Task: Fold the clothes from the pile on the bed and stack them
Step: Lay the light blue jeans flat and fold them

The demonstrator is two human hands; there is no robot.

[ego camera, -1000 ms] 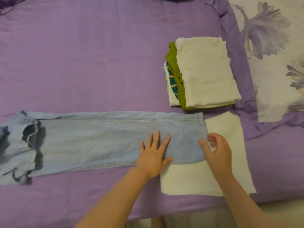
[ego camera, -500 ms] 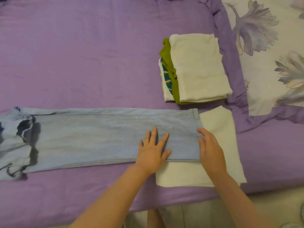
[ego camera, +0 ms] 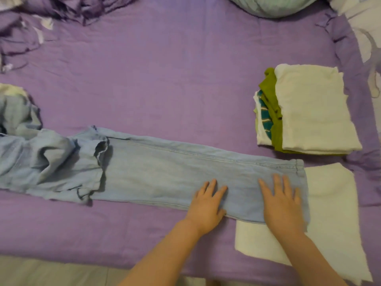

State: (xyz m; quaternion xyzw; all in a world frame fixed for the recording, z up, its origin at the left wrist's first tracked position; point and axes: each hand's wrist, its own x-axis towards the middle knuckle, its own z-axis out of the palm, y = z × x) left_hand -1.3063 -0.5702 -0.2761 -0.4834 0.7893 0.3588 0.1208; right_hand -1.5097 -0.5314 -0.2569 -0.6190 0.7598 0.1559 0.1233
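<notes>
Left hand: the left hand (ego camera: 207, 205) is laid palm down on the light-blue jeans (ego camera: 165, 174), near their front edge, with the fingers straight, slightly spread and pointed away from the person; nothing is gripped
Right hand: the right hand (ego camera: 282, 201) is pressed flat on the hem end of the jeans, fingers extended and close together, the wrist lying over the white cloth (ego camera: 334, 203); nothing is held
Forearms: both bare forearms are stretched in from the lower edge, angled up and leftward toward the hands
Jeans: laid lengthwise across the purple bedsheet (ego camera: 165, 79), legs stacked one on the other, the hem at the right overlapping the white cloth, the waist end crumpled at the left
White cloth: spread flat at the bed's near right corner, partly covered by the jeans hem
Folded stack: the folded stack (ego camera: 309, 108) is set behind the white cloth, apart from the jeans; a cream garment is on top, an olive-green one and a teal-striped one are seen at its left side
Writing: no label or lettering can be read on any garment
Far edge: a pale pillow (ego camera: 272, 5) and rumpled purple bedding (ego camera: 61, 7) are seen
</notes>
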